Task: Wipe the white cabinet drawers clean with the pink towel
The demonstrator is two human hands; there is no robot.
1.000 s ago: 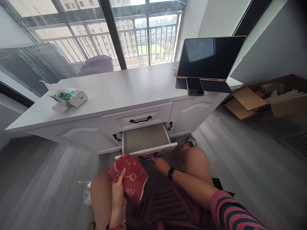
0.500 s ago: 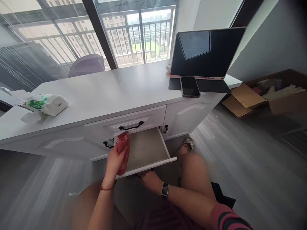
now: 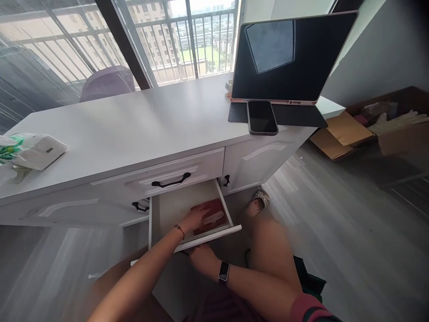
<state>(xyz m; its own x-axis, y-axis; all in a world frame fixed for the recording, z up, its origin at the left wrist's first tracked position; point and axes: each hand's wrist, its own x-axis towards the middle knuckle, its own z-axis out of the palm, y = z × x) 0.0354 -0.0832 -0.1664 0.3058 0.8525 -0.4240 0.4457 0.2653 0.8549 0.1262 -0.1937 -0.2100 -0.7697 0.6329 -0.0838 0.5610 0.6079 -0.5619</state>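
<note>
In the head view, the lower drawer (image 3: 167, 219) of the white cabinet is pulled out. A flat red packet (image 3: 217, 208) with a pale strip lies inside it at the right. My left hand (image 3: 193, 220) reaches over the drawer front and rests on the packet, fingers stretched across its surface. Below the drawer front, my right hand (image 3: 203, 260) is closed at the dark drawer handle (image 3: 184, 253). Its fingertips are hidden, and only a bit of that handle shows.
On the white cabinet top (image 3: 150, 120) stand a tablet (image 3: 288, 62), a phone (image 3: 262, 117) and a tissue pack (image 3: 40, 150). Above the open drawer is a shut drawer with a black handle (image 3: 171, 180). An open cardboard box (image 3: 348, 129) sits at the right.
My left hand has moved right and down into the drawer, and the red packet it held upright at the left side now lies flat inside. My right hand stays at the drawer front.
</note>
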